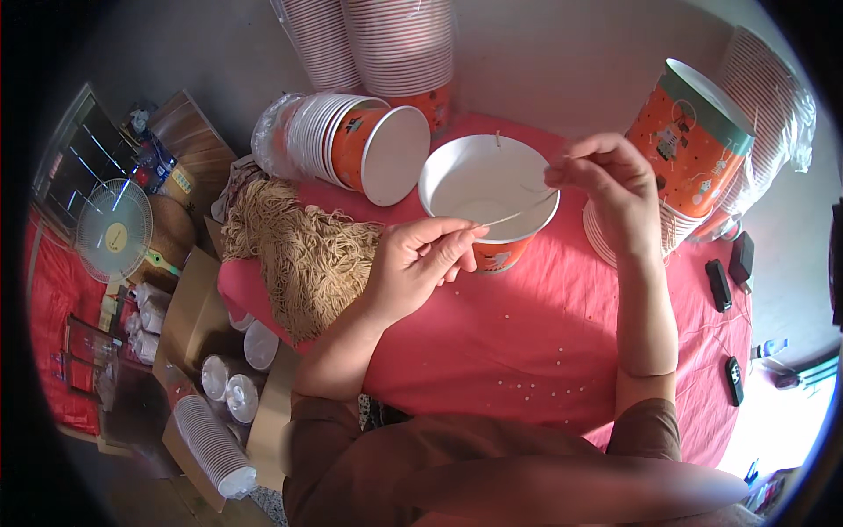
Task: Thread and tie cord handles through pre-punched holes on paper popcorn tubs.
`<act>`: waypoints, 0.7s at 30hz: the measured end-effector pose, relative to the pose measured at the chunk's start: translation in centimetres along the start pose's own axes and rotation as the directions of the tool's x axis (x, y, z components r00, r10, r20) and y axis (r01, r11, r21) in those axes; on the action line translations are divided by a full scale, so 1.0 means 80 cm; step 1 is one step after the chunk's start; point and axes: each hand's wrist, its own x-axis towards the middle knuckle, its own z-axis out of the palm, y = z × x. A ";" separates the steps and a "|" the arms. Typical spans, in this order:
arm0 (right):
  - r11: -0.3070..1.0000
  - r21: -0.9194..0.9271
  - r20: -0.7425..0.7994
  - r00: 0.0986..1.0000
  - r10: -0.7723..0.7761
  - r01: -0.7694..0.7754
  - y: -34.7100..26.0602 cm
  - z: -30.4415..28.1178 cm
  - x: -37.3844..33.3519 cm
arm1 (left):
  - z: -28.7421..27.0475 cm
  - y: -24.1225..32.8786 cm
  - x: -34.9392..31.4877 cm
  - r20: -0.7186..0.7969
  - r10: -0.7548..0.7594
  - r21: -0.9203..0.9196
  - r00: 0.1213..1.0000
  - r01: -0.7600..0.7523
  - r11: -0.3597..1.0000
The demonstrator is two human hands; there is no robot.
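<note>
A thin tan string (518, 213) is drawn between my two hands, slightly slack. My left hand (417, 263) pinches one end between thumb and forefinger, at the near rim of an orange paper bucket (505, 255). The other end is pinched by my right hand (615, 180), higher up and beside the bucket's right rim. The bucket stands upright with its white inside showing. A short bit of string pokes up at its far rim. To the left of my left hand lies a big heap of tan strings (285, 246).
Nested paper buckets (395, 154) lie on their side at the back left, with tall stacks (399, 44) behind. More buckets (698, 140) stand at the right. A cardboard box (198, 303) of plastic cups is at the left. A remote control (734, 380) lies on the pink cloth (527, 325).
</note>
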 end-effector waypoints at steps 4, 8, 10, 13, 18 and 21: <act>0.828 -0.559 -0.039 0.997 -0.064 0.031 0.000 0.007 -0.001 | 0.003 -0.001 0.004 -0.008 0.113 0.115 0.994 -0.112 0.987; 0.885 -0.466 0.018 1.000 0.015 -0.005 0.000 0.023 -0.009 | 0.005 -0.003 0.002 -0.008 0.071 0.111 0.997 -0.069 0.991; 0.912 -0.349 0.134 0.952 0.274 -0.213 -0.013 0.040 -0.020 | 0.007 -0.002 -0.002 -0.004 -0.027 0.067 1.000 0.027 0.997; 0.868 -0.331 0.356 0.803 0.479 -0.371 -0.024 0.058 -0.024 | 0.013 -0.007 -0.002 -0.043 0.036 0.035 0.998 -0.035 0.999; 0.816 -0.541 0.305 0.856 0.418 -0.206 -0.010 0.056 -0.027 | 0.011 0.000 0.001 -0.030 0.077 0.150 0.997 -0.072 0.986; 0.754 -0.652 0.229 0.928 0.292 -0.076 -0.005 0.054 -0.025 | 0.008 -0.002 0.001 -0.035 0.056 0.176 0.998 -0.049 0.983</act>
